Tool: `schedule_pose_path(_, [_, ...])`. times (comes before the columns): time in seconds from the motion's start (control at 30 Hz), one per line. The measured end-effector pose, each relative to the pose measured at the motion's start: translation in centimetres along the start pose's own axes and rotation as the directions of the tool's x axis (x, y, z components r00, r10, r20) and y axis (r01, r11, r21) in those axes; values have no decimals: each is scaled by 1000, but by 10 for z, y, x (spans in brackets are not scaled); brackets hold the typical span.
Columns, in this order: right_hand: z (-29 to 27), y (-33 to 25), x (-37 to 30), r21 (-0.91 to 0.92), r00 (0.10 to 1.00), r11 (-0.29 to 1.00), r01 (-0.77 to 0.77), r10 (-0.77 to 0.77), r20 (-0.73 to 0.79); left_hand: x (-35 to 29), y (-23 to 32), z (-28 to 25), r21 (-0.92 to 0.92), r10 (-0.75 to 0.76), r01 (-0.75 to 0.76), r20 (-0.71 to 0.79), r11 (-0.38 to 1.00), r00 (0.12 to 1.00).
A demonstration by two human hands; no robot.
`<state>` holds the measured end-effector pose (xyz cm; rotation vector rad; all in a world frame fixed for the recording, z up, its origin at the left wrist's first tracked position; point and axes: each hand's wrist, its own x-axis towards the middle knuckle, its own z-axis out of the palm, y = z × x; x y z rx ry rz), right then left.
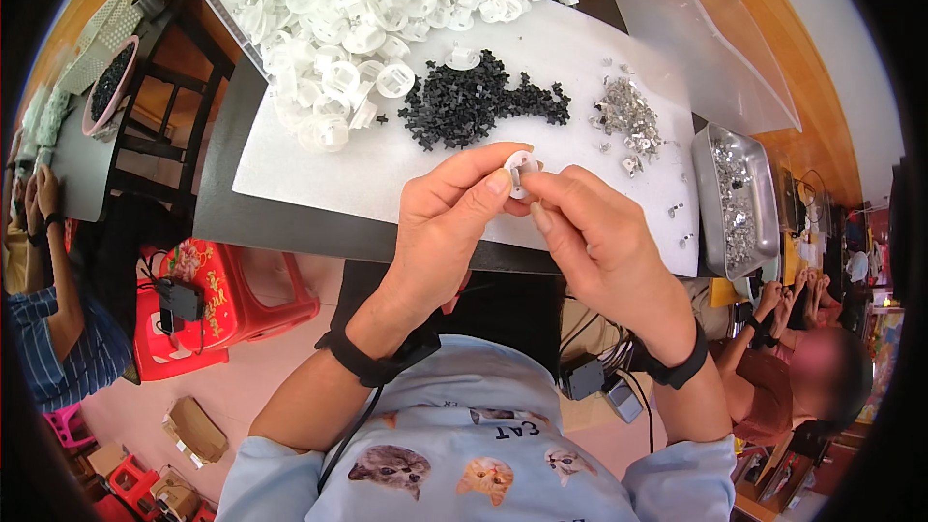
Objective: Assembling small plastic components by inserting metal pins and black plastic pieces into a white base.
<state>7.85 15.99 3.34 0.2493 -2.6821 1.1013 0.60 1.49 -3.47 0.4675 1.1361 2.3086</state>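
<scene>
Between thumb and fingers, my left hand grips a small round white plastic part by its edge, over the near side of the white foam sheet. My right hand meets it from the other side, its thumb and index finger close together at the part. Whether a tiny piece sits in the right fingertips is hidden. Just beyond my hands lies a heap of small black plastic pieces. To its right is a loose pile of little shiny metal pieces.
A big pile of translucent white round parts covers the far left. At the right edge stands a metal tray of metal pieces. A clear plastic sheet lies far right. Red stools stand lower left; other people work on both sides.
</scene>
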Motion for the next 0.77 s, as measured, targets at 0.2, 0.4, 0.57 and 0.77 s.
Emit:
schedule_pose_path(0.2, [-15, -1, 10, -4, 991, 999, -42, 42, 125, 0, 1, 2, -148, 7, -5, 14, 989, 1000])
schedule_pose_path(0.4, [-32, -3, 27, 5, 993, 995, -99, 99, 71, 0, 0, -2, -117, 14, -6, 63, 993, 998])
schedule_pose_path(0.57, [-68, 17, 62, -158, 985, 977, -146, 158, 69, 0, 6, 1, -5, -50, 50, -3, 999, 999])
schedule_pose_path(0.77, [-70, 20, 104, -255, 933, 944, -210, 272, 237, 0, 4, 3, 13, -47, 47, 36, 999, 998])
